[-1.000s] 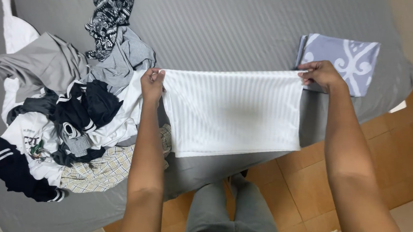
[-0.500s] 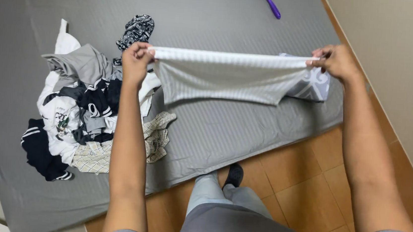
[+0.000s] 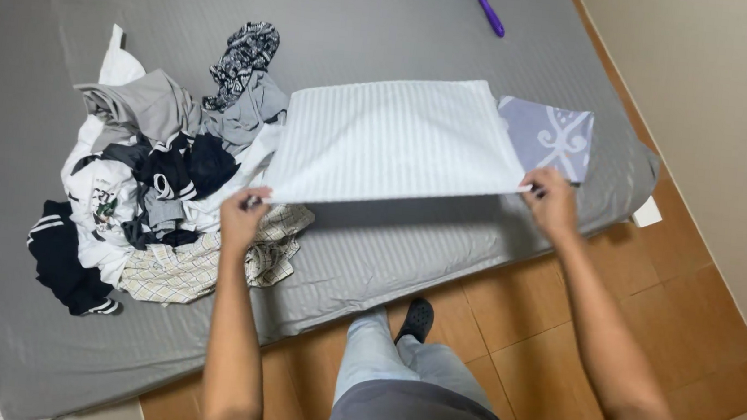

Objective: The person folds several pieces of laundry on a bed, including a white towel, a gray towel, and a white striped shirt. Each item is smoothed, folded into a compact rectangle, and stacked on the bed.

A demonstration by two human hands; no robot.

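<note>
While both hands pinch its near corners, a white striped cloth [image 3: 395,142] is stretched flat at the centre of the frame, above the grey bed [image 3: 390,22], its far edge reaching toward the upper middle. The left hand [image 3: 242,215] has its grip clenched on the lower-left corner of the cloth, and the right hand [image 3: 550,198] has its grip clenched on the lower-right corner. Just beyond the right corner, a folded lilac patterned cloth [image 3: 553,136] lies on the bed, partly covered by the white one. To the left, a heap of unfolded clothes [image 3: 152,173] in grey, black and white spreads across the sheet, with a checked garment [image 3: 197,267] at its lower edge near the left hand and a black-and-white patterned piece [image 3: 245,50] at its top. A purple object [image 3: 484,5] lies on the bed at the upper edge of the frame. Below, the person's legs stand on a wooden floor [image 3: 551,343].
</note>
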